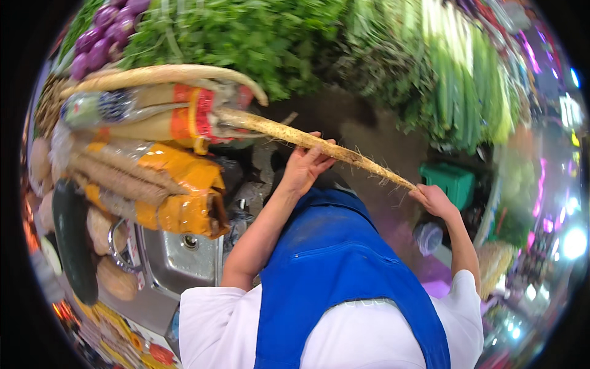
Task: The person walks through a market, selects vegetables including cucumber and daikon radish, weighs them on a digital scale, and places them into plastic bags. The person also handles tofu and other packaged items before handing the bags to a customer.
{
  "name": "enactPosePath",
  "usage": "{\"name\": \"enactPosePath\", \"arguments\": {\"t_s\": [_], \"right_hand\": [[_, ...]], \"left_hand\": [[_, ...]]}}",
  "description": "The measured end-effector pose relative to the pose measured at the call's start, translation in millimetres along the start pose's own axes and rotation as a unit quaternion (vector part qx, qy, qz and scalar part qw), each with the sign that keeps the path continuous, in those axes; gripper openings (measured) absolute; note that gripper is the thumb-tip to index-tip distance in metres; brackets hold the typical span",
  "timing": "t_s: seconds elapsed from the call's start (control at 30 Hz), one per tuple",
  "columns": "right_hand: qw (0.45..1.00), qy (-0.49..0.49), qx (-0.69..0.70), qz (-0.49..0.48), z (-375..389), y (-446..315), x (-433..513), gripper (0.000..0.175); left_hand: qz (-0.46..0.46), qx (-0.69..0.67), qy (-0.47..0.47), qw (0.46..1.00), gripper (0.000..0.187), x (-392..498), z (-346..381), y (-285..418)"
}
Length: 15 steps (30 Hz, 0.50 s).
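Observation:
A long, pale yam root [286, 133] with fine hairs runs diagonally across the head view. My left hand [309, 163] supports it near the middle, with the thumb across it and fingers behind. At its thin right end, my right hand [431, 198] grips the tip. The root's thick left end lies by the mouth of a printed cardboard box [156, 115], where another long root [161, 72] rests along the top. Below that box, an orange taped carton [179, 175] bears thick brown roots [124, 177].
A steel sink [179, 263] is at lower left, beside a dark green winter melon [76, 240]. Leafy greens [258, 37], purple onions [99, 46] and leeks [470, 87] line the top. A green bin [447, 182] stands beyond my right hand.

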State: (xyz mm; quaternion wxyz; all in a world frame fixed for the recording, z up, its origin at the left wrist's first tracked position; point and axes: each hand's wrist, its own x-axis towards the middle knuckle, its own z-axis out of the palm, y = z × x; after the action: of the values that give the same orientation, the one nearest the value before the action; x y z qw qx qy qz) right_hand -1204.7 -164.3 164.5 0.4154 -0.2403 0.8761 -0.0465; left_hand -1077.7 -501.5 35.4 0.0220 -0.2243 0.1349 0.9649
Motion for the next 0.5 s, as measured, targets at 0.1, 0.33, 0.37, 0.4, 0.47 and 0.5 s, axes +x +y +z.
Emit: {"name": "enactPosePath", "arguments": {"t_s": [0.1,0.33,0.37,0.4,0.47,0.5], "right_hand": [[0.993,0.096,-0.058,0.017,31,39,-45,0.04],[0.978,0.185,0.042,0.093,101,123,-118,0.037],[0.976,0.193,0.062,0.082,112,137,-129,0.036],[0.974,0.193,0.071,0.097,123,151,-138,0.034],[0.968,0.212,0.1,0.09,147,174,-158,0.032],[0.967,0.207,0.112,0.095,158,187,-168,0.028]], "left_hand": [[-0.029,0.023,0.013,0.999,0.03,-1,14,-36],[-0.088,0.136,-0.027,0.986,0.033,-9,37,-130],[-0.088,0.142,-0.02,0.986,0.033,-10,40,-150],[-0.089,0.159,0.002,0.983,0.032,-11,42,-164],[-0.077,0.159,-0.009,0.984,0.031,-20,49,-198],[-0.071,0.154,-0.017,0.985,0.03,-24,53,-215]]}}
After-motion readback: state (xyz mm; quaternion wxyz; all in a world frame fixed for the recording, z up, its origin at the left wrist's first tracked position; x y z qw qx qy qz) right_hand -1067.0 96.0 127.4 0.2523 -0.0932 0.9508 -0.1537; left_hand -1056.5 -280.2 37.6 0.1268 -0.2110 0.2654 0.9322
